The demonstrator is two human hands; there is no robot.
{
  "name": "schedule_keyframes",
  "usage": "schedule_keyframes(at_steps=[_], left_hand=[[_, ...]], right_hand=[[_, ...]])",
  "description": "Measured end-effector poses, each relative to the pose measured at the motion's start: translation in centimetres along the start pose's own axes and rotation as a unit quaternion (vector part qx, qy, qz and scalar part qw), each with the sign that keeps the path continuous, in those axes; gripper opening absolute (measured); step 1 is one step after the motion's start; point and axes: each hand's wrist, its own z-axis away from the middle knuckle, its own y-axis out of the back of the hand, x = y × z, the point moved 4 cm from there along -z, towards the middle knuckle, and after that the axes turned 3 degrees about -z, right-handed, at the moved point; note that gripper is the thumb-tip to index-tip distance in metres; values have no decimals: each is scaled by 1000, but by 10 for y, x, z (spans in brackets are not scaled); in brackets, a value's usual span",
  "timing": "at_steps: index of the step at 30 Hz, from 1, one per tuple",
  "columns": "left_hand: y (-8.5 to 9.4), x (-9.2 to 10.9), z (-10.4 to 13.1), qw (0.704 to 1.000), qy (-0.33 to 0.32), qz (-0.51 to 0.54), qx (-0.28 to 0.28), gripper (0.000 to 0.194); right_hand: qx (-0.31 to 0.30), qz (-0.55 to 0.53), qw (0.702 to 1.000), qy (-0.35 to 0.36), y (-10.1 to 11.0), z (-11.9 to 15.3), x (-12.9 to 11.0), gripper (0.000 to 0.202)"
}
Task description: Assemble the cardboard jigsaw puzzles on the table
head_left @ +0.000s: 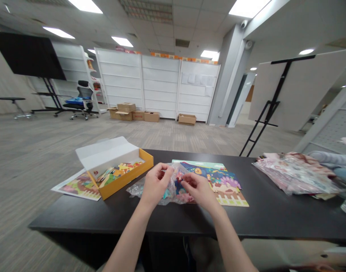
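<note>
My left hand (pixel 156 182) is closed on a crinkled clear plastic bag (pixel 170 189) above the black table. Pale blue and reddish pieces show through the film. On the bag's right side, my right hand (pixel 200 190) has its fingertips pinched together at a small red and dark-blue piece (pixel 179 176), whose outline is partly lost behind the film and fingers. Behind and right of my hands lie colourful picture puzzle boards (pixel 228 189), one with a cow and a white fence.
An open yellow box (pixel 127 174) with a white lid holds several printed pieces, left of my hands. Under its left side lies a printed sheet (pixel 80 185). Plastic-wrapped pink fabric (pixel 296 173) is piled on the black table (pixel 263 211) at the right.
</note>
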Motion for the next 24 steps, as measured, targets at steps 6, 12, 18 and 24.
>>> schedule_keyframes(at_steps=[6, 12, 18, 24], left_hand=[[3, 3, 0, 1000, 0, 1, 4, 28], [10, 3, 1, 1000, 5, -14, 13, 28], [12, 3, 0, 1000, 6, -20, 11, 28], [9, 2, 0, 1000, 6, -23, 11, 28]], right_hand=[[-38, -76, 996, -36, -32, -2, 4, 40], [25, 172, 985, -11, 25, 4, 6, 19], [66, 424, 895, -120, 77, 15, 26, 20], [64, 457, 874, -153, 71, 19, 37, 28]])
